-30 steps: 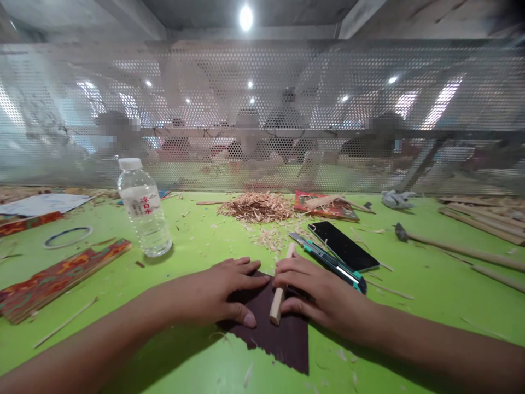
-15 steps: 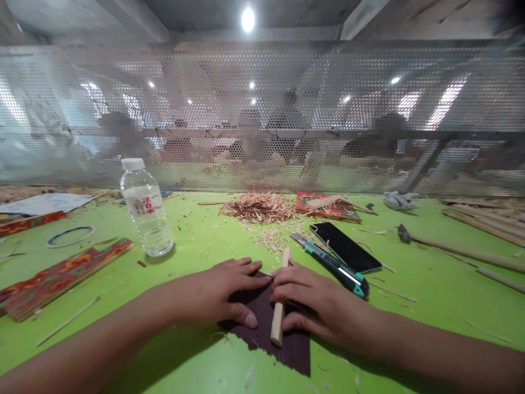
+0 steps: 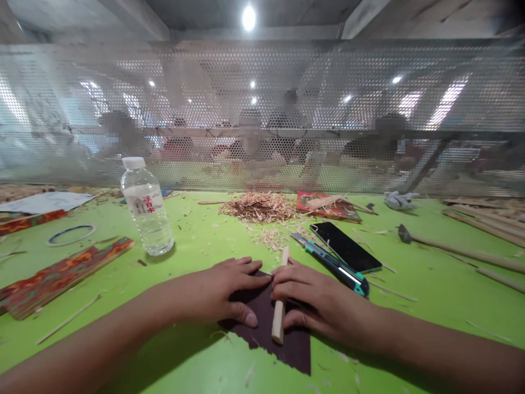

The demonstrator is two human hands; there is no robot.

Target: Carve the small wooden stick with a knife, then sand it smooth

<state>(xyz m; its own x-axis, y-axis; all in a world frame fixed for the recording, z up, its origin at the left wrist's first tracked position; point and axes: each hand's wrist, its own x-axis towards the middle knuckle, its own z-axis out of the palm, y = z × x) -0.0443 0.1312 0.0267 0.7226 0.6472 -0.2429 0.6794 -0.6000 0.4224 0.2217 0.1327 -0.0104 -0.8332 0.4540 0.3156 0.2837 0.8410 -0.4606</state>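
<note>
Taking the wooden stick [image 3: 278, 320] as the middle of the clock, the latest change was in its place: over the last second it had slid toward six o'clock, so that its near end lay further down the dark sheet [image 3: 296, 350], and in the final half second it hardly moved. That suggested a stroke along the sheet which had paused or come near its close end. The right hand [image 3: 315, 293], at three o'clock, was closed around the stick, its fingers curled over the top and its thumb on the near side. The left hand [image 3: 223, 290], at nine o'clock, gripped nothing; it lay spread and flat, fingers and thumb apart, pressing on the sheet, which had kept its place on the green table [image 3: 197, 235], so the hold seemed steady enough. The stick's far end reached past the sheet toward twelve o'clock, where a heap of shavings [image 3: 260, 208] lay well apart. At two o'clock a utility knife [image 3: 331, 264], blade showing, lay beside a phone [image 3: 348, 249], near the right hand, and at ten o'clock stood a water bottle [image 3: 150, 216]
</note>
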